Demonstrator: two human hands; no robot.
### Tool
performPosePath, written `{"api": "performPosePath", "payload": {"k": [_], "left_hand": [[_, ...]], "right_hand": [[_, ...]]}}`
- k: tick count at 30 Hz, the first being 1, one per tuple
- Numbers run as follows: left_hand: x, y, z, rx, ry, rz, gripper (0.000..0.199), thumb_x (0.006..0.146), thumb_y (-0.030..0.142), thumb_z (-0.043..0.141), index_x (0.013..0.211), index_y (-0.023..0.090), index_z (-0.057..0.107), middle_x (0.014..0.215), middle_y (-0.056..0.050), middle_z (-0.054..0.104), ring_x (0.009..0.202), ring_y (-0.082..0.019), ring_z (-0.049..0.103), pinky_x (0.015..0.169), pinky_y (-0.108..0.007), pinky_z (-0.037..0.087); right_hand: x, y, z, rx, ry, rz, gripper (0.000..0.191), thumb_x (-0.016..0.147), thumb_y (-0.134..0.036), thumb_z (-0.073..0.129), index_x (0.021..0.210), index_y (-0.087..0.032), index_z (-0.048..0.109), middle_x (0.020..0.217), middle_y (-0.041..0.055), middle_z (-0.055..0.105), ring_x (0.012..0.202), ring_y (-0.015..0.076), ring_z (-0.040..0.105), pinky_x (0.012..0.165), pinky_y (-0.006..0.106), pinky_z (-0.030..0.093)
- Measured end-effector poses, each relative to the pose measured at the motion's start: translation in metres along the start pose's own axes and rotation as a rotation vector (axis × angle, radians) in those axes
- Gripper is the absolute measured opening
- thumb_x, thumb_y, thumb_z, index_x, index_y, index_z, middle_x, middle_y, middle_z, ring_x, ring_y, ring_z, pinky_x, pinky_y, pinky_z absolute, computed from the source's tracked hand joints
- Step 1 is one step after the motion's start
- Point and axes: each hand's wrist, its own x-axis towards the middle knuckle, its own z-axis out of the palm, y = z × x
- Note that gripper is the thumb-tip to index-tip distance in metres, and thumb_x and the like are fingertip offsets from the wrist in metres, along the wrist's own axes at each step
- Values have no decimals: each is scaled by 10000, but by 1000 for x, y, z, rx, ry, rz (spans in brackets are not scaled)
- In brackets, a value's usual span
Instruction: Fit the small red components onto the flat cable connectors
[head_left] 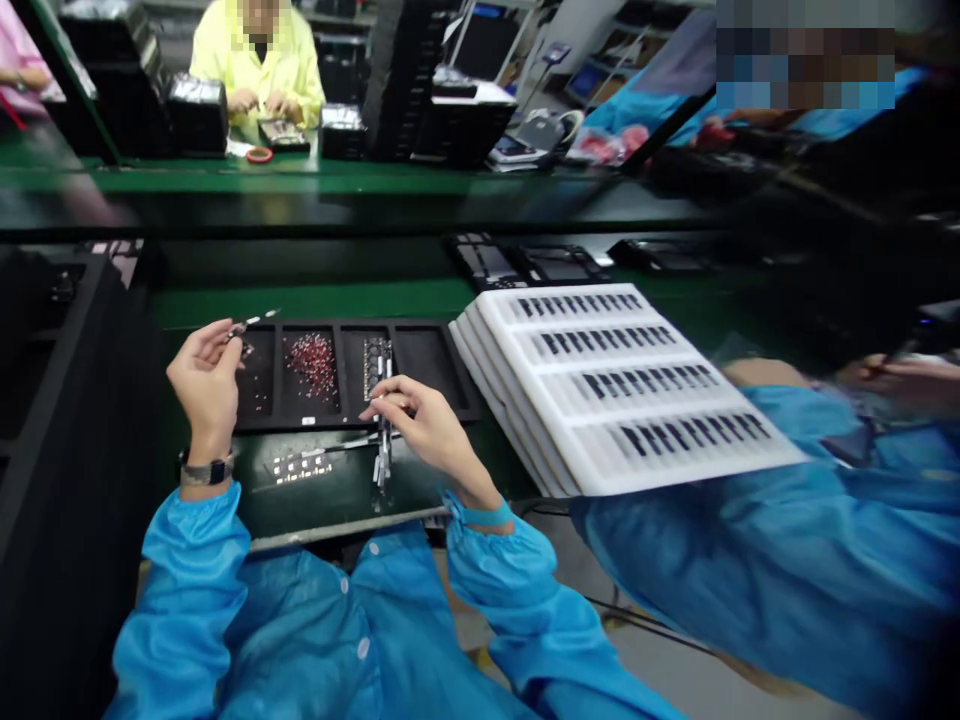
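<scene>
My left hand [206,375] is raised over the left end of a black compartment tray [309,421]. Its fingers pinch a small thin strip-like part [259,319] with light and dark patches. My right hand [427,425] is closed in a pinch above a bundle of narrow strips [383,460] that runs across the tray's front edge; what the fingertips hold is too small to make out. Small red and silver pieces [313,365] fill one compartment. A perforated-looking strip [370,365] lies in another. A sheet with pale pads [302,466] rests on the green table before me.
Stacked white foam trays [570,425] with rows of dark-ended parts stand at the right. A black case wall [45,400] rises at the left. Someone in blue sleeves [795,430] sits close on my right. A person in yellow [259,60] works across the bench.
</scene>
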Motion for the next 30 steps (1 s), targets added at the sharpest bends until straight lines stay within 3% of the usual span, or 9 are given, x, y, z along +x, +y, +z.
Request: {"api": "performPosePath", "payload": {"k": [4,7,10,14,17,20,24,27,30], "left_hand": [[20,30,37,203,-94,209,156,853,167,730,992,199,795,947,-52,786,843,-186,739,766,-278,577],[48,31,96,303,-272,340,189,838,127,700,987,195,794,928,-51,781,843,-211,741,796,-305,571],[79,15,183,440,-438,499,272,822,84,657,1035,192,787,1039,-82,792,961,-271,741,933,-378,557],[96,-3,330,765,-646,675,400,877,16,522,1176,139,758,1166,-178,769,1075,-336,722,964,-426,509],[77,-15,433,954,-826,805,452,942,-17,396,1250,63,716,1205,-254,732,1107,-339,707,921,-414,483],[40,-38,500,1039,-1047,950,465,988,-18,316,1270,-19,685,1237,-320,695,1148,-352,685,921,-431,463],[2,-77,527,1042,-1249,991,388,1019,24,385,1162,21,746,1138,-276,742,1090,-317,713,880,-396,468],[-1,-91,519,1053,-1316,991,351,1016,70,460,1201,77,758,1140,-228,762,1053,-297,729,854,-374,477],[12,-81,499,1072,-1322,982,426,989,67,473,1331,120,722,1265,-212,738,1100,-302,723,863,-376,488]], "right_hand": [[33,22,-37,70,48,-10,258,945,-440,667,960,-183,673,855,99,848,763,219,769,769,328,530],[50,43,-55,145,46,-15,268,915,-436,686,970,-174,690,880,108,852,807,238,798,764,331,550],[54,55,-63,184,108,-27,227,934,-395,663,990,-180,708,920,110,857,832,252,811,755,337,562],[46,62,-62,209,340,-20,146,977,-348,633,976,-223,709,947,88,858,784,251,807,705,349,584],[44,67,-60,176,602,-19,146,1011,-343,599,996,-243,704,906,84,848,713,254,788,669,372,600],[44,74,-63,139,807,-35,154,1033,-347,572,1026,-255,696,897,94,837,698,264,786,656,396,625],[44,79,-66,112,985,-48,155,1046,-361,573,1065,-267,695,913,107,832,739,285,799,640,420,641],[44,80,-66,94,1022,-48,171,1051,-364,571,1083,-265,707,908,112,828,721,284,790,621,424,634],[45,81,-66,91,1017,-74,198,1049,-357,569,1098,-241,723,891,118,824,729,277,789,644,409,628]]}}
